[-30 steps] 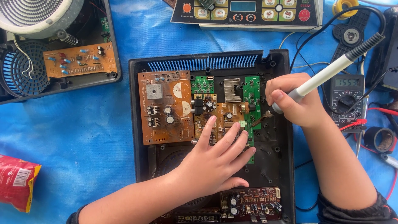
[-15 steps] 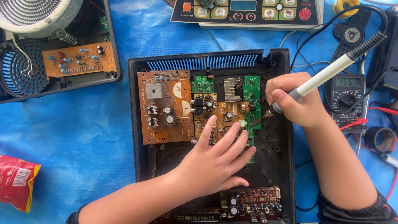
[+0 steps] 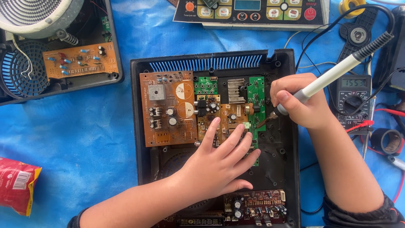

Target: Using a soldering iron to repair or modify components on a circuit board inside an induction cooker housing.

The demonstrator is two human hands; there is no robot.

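Observation:
An open black plastic case lies on blue sheeting and holds several circuit boards: a large orange-brown board, smaller brown boards and a narrow green board. My left hand rests flat inside the case, fingers spread, its tips pressing the lower edge of the small brown boards. My right hand grips a white-handled soldering iron like a pen. The iron's tip touches the lower part of the green board, just above my left fingertips.
A digital multimeter with red and black leads lies right of the case. A control panel with buttons lies at the top. Another opened case with a brown board and a coil sits top left. A red snack bag lies lower left.

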